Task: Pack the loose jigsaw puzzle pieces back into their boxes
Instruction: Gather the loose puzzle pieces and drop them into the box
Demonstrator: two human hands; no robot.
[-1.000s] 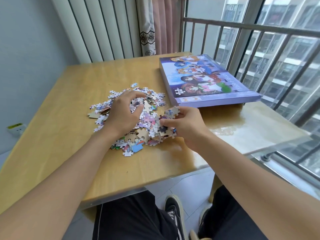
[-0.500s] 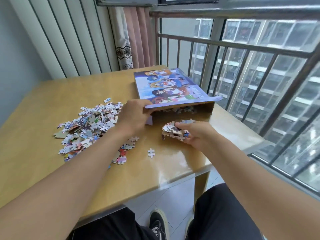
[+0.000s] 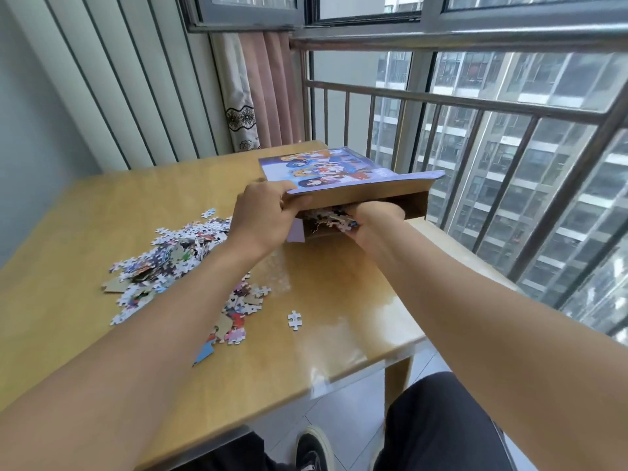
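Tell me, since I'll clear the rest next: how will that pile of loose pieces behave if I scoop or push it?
The pile would probably spread rather than move as one, since its pieces lie loose and overlapping. Each looks thin, flat and light, so some may slide on the glossy table. A handful likely sheds strays, like the single piece lying apart.

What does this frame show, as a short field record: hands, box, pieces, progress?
left hand: grips the box lid's near edge, holding it raised
right hand: at the box opening, holding a clump of pieces
box: on the table, lid lifted at the front
loose pile: on the table, left of the box
stray piece: alone, near the front edge
progress: many pieces unpacked
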